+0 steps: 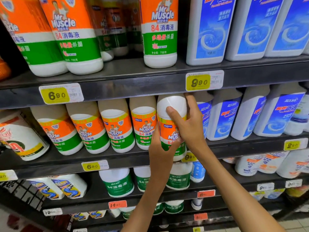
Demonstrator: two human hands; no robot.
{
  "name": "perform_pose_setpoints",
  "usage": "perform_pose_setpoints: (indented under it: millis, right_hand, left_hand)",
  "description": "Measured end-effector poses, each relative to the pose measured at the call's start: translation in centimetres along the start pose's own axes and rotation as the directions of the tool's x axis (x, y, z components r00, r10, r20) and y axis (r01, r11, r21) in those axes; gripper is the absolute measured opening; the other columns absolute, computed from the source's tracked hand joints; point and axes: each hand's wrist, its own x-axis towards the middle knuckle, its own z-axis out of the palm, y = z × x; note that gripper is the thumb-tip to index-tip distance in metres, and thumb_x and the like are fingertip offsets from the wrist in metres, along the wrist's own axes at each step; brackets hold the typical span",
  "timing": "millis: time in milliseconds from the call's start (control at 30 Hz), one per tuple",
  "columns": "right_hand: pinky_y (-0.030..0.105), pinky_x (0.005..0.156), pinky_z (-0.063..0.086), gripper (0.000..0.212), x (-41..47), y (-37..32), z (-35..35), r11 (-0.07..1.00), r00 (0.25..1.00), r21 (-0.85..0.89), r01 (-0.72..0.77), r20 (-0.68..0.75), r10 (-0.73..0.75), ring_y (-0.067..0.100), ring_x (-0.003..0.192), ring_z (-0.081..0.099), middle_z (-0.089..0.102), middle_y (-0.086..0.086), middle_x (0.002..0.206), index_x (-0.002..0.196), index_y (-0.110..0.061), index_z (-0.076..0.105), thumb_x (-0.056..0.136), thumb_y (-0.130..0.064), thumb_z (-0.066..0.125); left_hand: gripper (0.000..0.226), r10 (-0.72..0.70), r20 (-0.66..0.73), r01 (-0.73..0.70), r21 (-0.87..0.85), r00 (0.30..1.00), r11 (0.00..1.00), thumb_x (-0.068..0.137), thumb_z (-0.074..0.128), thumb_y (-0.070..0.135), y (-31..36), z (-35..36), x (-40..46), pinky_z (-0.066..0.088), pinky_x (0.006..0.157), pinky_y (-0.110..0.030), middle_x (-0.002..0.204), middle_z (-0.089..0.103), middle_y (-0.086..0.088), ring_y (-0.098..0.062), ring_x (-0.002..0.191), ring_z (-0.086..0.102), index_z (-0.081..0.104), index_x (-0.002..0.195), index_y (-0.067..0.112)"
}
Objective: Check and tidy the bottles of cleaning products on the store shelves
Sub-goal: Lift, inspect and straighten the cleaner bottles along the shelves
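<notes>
A white Mr Muscle disinfectant bottle [168,123] with an orange and green label sits at the right end of its row on the middle shelf [66,166], drawn forward at the shelf's front edge. My right hand [189,124] grips its upper part, thumb across the white shoulder, fingers behind. My left hand [160,151] holds its lower body from the left. Several matching bottles [117,128] stand in line to its left.
Blue-labelled white bottles [247,114] stand right of the held bottle. The upper shelf [133,84] carries more Mr Muscle bottles [159,30] and blue-labelled bottles [210,29]. Lower shelves hold green-labelled bottles [117,183]. Yellow price tags [198,82] line the shelf edges.
</notes>
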Motion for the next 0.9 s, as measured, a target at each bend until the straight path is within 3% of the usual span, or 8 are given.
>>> perform_pose_setpoints:
  millis: [167,233,367,433,533,667,767,900]
  right_hand:
    - [0.016,0.075,0.054,0.049,-0.4,0.6,0.3,0.999,0.999,0.017,0.032,-0.033,-0.031,0.005,0.103,0.059,0.057,-0.006,0.116,0.125,-0.021,0.045,0.082,-0.035,0.063]
    - [0.017,0.077,0.053,0.054,-0.5,0.8,0.6,0.999,0.997,-0.006,0.043,-0.062,-0.044,0.012,0.103,0.059,0.057,0.002,0.119,0.127,-0.013,0.045,0.082,-0.035,0.063]
    - [0.007,0.08,0.042,0.056,-0.4,0.9,0.8,0.992,0.996,-0.112,0.062,-0.063,-0.069,0.009,0.102,0.05,0.047,-0.003,0.115,0.129,-0.013,0.041,0.082,-0.034,0.062]
    - [0.006,0.082,0.039,0.06,-0.4,0.7,0.8,0.98,0.997,-0.187,0.064,-0.04,-0.073,0.01,0.105,0.046,0.044,0.0,0.117,0.131,-0.006,0.039,0.083,-0.034,0.061]
    - [0.016,0.095,0.036,0.061,-0.6,0.1,0.4,0.915,0.985,-0.378,0.14,-0.045,-0.169,0.025,0.119,0.044,0.046,0.02,0.129,0.128,0.005,0.044,0.084,-0.029,0.068]
    - [0.042,0.105,0.036,0.061,-1.2,-0.4,-0.5,0.795,0.96,-0.559,0.237,0.01,-0.28,0.042,0.126,0.044,0.048,0.028,0.132,0.129,0.01,0.046,0.081,-0.017,0.072]
    - [0.044,0.105,0.034,0.061,-1.7,0.2,-0.9,0.632,0.94,-0.71,0.311,0.131,-0.315,0.041,0.128,0.045,0.051,0.025,0.134,0.131,0.007,0.048,0.079,-0.015,0.074]
    - [0.045,0.103,0.037,0.062,-1.5,1.2,-1.1,0.577,0.93,-0.748,0.327,0.146,-0.337,0.039,0.126,0.048,0.054,0.023,0.132,0.13,0.004,0.051,0.077,-0.016,0.076]
  left_hand:
    - [0.071,0.032,-0.091,-0.012,0.21,0.995,0.978,0.082,0.071,0.025,0.1,0.4,-0.7,0.044,0.102,-0.032,0.14,0.047,-0.004,-0.018,0.127,0.046,0.036,0.143,0.015]
    - [0.071,0.09,-0.12,-0.053,0.278,0.989,0.959,0.083,0.07,0.025,0.0,0.4,-1.0,0.043,0.102,-0.031,0.142,0.041,-0.008,-0.021,0.13,0.041,0.034,0.143,0.013]
    - [0.077,0.17,-0.062,-0.142,0.32,0.983,0.937,0.08,0.074,0.017,-0.9,-0.4,-2.1,0.033,0.101,-0.009,0.138,0.039,-0.002,-0.009,0.127,0.036,0.028,0.141,0.026]
    - [0.081,0.152,-0.045,-0.129,0.323,0.987,0.937,0.079,0.074,0.012,-1.5,-0.5,-2.5,0.036,0.103,-0.016,0.138,0.039,-0.003,-0.014,0.128,0.038,0.025,0.139,0.031]
    - [0.076,0.114,-0.093,-0.081,0.302,0.989,0.95,0.078,0.075,0.008,-2.1,0.0,-2.5,0.045,0.1,-0.034,0.136,0.042,-0.008,-0.023,0.126,0.043,0.034,0.14,0.023]
    - [0.074,0.149,-0.124,-0.096,0.356,0.981,0.93,0.079,0.074,0.009,-2.6,0.8,-2.3,0.03,0.098,-0.004,0.137,0.04,-0.007,-0.008,0.127,0.033,0.035,0.141,0.018]
    - [0.071,0.173,-0.133,-0.103,0.417,0.976,0.903,0.08,0.072,0.007,-2.9,1.2,-1.9,0.019,0.095,0.006,0.135,0.041,-0.01,-0.002,0.123,0.029,0.037,0.141,0.011]
    - [0.067,0.174,-0.141,-0.095,0.442,0.975,0.892,0.084,0.068,0.012,-2.8,1.6,-1.8,0.03,0.101,-0.015,0.139,0.041,-0.009,-0.018,0.13,0.037,0.035,0.142,0.012]
